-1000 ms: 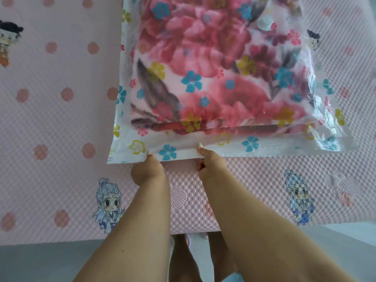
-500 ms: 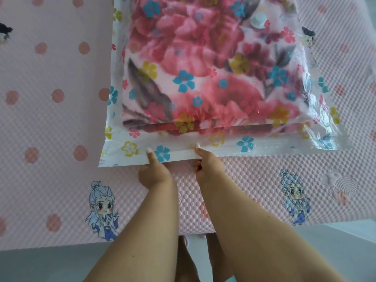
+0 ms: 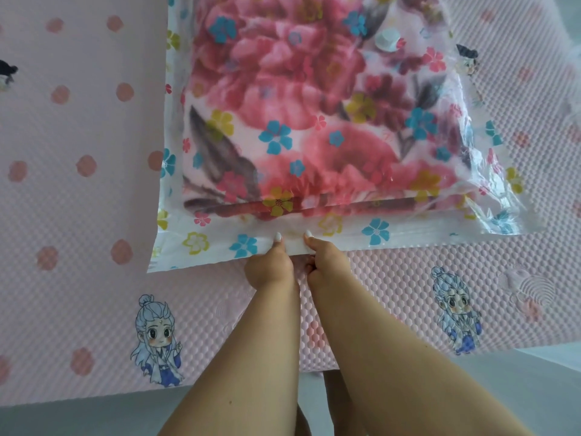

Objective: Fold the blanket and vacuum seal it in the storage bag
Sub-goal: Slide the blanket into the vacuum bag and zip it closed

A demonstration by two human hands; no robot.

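The folded red and pink floral blanket (image 3: 301,99) lies inside the clear storage bag (image 3: 201,243), which is printed with small flowers. A white round valve (image 3: 387,39) sits on the bag's top face at the far right. The bag's white zip edge faces me. My left hand (image 3: 270,265) pinches that edge near its middle, thumb on top. My right hand (image 3: 327,262) pinches the same edge right beside it, thumb on top, fingers curled underneath.
The bag lies on a pink textured mattress cover (image 3: 78,215) with red dots and cartoon figures (image 3: 158,341). The bed's near edge runs just below my forearms, with grey floor (image 3: 78,416) beyond it. My legs show between my arms.
My left hand has slid right along the zip edge until it sits next to my right hand. The view has shifted slightly; the bag itself has stayed put.
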